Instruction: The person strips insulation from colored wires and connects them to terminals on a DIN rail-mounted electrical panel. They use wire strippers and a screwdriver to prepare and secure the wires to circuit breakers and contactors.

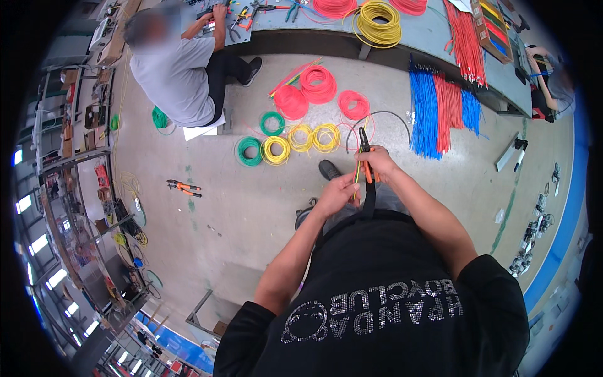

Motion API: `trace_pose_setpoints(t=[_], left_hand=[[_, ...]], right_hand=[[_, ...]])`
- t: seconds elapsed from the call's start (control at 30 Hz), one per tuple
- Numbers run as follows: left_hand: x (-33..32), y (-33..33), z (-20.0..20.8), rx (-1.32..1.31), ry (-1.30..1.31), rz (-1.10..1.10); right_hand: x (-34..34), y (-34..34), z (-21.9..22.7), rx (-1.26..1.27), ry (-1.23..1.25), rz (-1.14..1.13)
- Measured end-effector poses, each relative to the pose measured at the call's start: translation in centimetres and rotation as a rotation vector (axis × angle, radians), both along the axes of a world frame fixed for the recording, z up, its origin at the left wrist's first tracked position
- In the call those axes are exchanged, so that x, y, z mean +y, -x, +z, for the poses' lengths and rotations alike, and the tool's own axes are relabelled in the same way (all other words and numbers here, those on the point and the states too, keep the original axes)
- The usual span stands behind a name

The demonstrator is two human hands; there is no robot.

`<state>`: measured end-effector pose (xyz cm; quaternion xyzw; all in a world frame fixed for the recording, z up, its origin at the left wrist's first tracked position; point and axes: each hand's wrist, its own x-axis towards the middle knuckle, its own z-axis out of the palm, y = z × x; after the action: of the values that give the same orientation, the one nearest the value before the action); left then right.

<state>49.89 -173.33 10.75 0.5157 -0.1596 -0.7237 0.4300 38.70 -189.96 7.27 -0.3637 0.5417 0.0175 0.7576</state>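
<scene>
In front of my lap, my right hand [379, 162] is closed around orange-handled pliers [363, 139], their dark jaws pointing away from me. Just left of it, my left hand [339, 192] pinches a thin yellow-green wire [357, 173] that runs up beside the pliers. Whether the jaws touch the wire is too small to tell. Past my hands, coils of yellow wire [275, 151], green wire [249, 151] and red wire [318, 85] lie on the floor. A dark curved cable [402, 119] arcs close to the plier tips.
Another person [176, 81] sits at the far left, hands at a workbench [301, 22] with tools and wire coils. Bundles of blue wires [425, 113] and red wires [448, 113] hang off the bench's right side. Orange-handled cutters [184, 187] lie on the floor, left; shelving [75, 220] stands beyond.
</scene>
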Motion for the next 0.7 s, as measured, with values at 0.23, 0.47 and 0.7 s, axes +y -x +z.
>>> trace_pose_setpoints(t=[0.23, 0.47, 0.7], left_hand=[[4.2, -0.2, 3.1, 0.013, -0.055, 0.008], [9.9, 1.4, 1.9, 0.083, -0.162, 0.102], [2.3, -2.0, -4.7, 0.096, -0.414, 0.615]], right_hand=[[0.3, -2.2, -2.6, -0.042, -0.203, 0.084], [4.8, -2.9, -5.6, -0.124, -0.260, 0.156], [6.2, -0.3, -3.6, -0.160, -0.231, 0.231]])
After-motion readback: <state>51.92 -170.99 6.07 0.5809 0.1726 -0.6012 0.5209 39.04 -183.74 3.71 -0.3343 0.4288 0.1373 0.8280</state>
